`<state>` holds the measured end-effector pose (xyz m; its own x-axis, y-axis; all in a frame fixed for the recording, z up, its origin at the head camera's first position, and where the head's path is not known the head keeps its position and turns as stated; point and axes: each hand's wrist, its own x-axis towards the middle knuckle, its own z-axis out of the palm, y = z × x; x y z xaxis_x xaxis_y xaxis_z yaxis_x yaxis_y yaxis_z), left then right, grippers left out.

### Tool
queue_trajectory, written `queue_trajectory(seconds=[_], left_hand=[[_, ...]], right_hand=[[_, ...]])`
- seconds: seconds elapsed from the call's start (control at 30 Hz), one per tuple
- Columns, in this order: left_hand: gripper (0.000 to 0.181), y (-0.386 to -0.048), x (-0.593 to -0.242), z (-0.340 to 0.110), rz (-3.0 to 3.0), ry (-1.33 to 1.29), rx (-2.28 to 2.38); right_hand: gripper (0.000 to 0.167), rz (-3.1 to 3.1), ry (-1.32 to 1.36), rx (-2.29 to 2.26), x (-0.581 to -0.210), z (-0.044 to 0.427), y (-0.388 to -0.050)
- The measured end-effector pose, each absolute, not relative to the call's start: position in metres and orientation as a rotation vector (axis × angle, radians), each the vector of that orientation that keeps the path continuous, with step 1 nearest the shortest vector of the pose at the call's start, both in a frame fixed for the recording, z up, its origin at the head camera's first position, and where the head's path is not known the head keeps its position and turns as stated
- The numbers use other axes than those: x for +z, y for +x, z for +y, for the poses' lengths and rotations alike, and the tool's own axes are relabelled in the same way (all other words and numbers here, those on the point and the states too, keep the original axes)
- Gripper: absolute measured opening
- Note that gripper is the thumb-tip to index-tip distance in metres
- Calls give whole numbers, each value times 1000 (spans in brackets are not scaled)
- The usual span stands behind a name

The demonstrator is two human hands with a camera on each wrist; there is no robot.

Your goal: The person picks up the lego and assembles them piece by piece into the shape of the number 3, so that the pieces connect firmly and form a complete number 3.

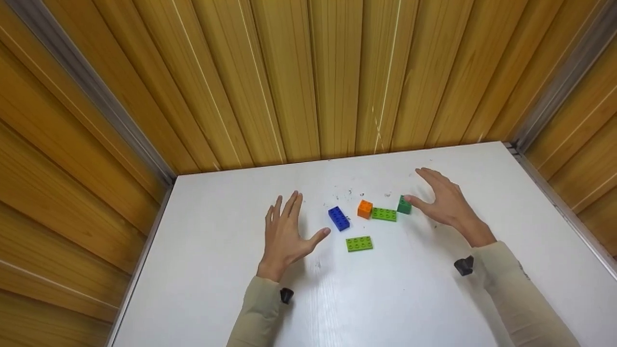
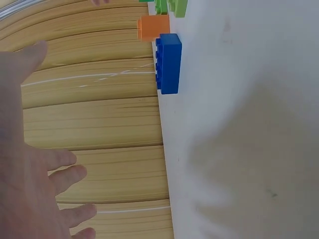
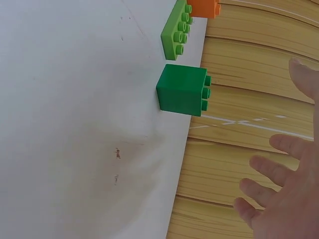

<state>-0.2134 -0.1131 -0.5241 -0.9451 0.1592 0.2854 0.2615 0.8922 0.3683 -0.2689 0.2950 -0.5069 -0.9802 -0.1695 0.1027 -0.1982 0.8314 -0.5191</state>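
Both hands hover over a white table, fingers spread and holding nothing. My left hand is left of a long blue toy brick, apart from it; the left wrist view shows that blue brick too. At the right, my right hand is beside a dark green brick, its thumb overlapping the brick's edge in the head view. The right wrist view shows a gap between the hand and the green brick. An orange brick and a flat light green brick lie between the hands. Nearer me lies another flat light green brick.
The white tabletop bears small dark marks behind the bricks. Yellow wood-look panels stand along its back and sides, with grey metal posts at the corners. A black device sits at each wrist.
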Motion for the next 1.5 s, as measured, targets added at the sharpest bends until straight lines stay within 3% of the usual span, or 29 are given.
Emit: queue_trajectory(seconds=[0.73,1.1,1.5], left_hand=[[100,-198,-551,-85,-2854,-554,-817],[86,-196,-560,-66,-2838,-700,-1062],[63,-199,-570,-51,-2909,-610,-1292]], right_hand=[[97,-2951,203,1264,-540,291,-265],[80,-2832,217,1443,-555,290,-266],[70,-2829,85,1533,-571,292,-267]])
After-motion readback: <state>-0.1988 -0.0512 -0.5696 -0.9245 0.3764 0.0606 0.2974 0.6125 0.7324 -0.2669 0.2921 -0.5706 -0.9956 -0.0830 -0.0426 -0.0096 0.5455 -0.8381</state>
